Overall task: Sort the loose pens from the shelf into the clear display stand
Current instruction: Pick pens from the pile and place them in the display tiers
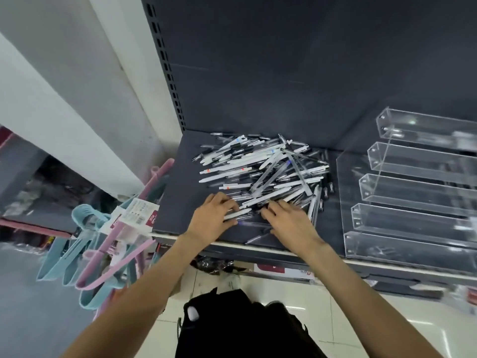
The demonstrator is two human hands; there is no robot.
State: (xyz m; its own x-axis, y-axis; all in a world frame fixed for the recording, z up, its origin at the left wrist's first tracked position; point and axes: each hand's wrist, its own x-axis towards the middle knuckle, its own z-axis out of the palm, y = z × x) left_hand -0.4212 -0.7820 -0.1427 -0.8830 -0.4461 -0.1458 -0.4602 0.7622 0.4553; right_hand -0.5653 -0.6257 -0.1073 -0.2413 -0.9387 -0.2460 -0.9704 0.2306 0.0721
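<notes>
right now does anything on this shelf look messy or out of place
Yes. The pens lie in a jumbled heap on the dark shelf, pointing every way, beside the clear stand, whose trays look almost empty. Left hand and right hand are at the heap's near edge.

Head camera looks steeply down, close over the shelf [333, 223].

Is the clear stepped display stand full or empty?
Mostly empty: the clear acrylic display stand's near troughs hold no pens; top trough unclear.
</notes>
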